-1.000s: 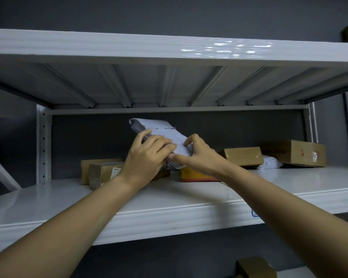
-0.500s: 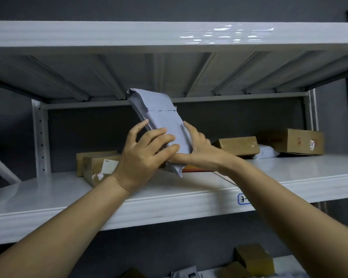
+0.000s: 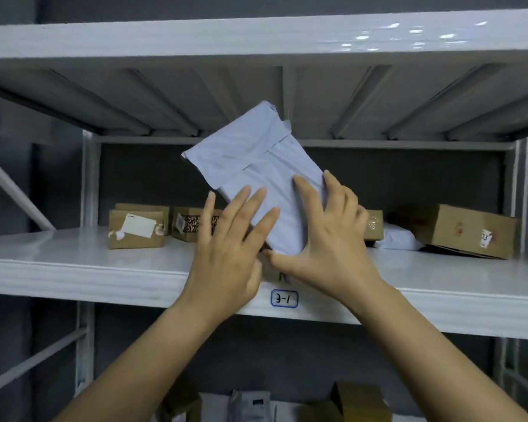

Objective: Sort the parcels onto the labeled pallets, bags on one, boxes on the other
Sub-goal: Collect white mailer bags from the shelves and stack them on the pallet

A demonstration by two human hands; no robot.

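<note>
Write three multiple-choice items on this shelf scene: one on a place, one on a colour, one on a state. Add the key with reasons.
1. Where is the handwritten "3-1" label?
A. On the front edge of the shelf
B. On the upright post
C. On a box

2. What colour is the poly mailer bag in the hands?
A. Brown
B. Pale grey-white
C. Black

3. How does that bag sit?
A. Flat on the shelf, untouched
B. Tilted on end between both hands
C. Dangling from one hand

Key:
1 A: the label sits on the shelf's front edge, just below the hands.
2 B: its film is pale grey-white beside the brown cardboard boxes.
3 B: the left hand lays straight fingers on its face and the right hand grips its right edge.
</note>
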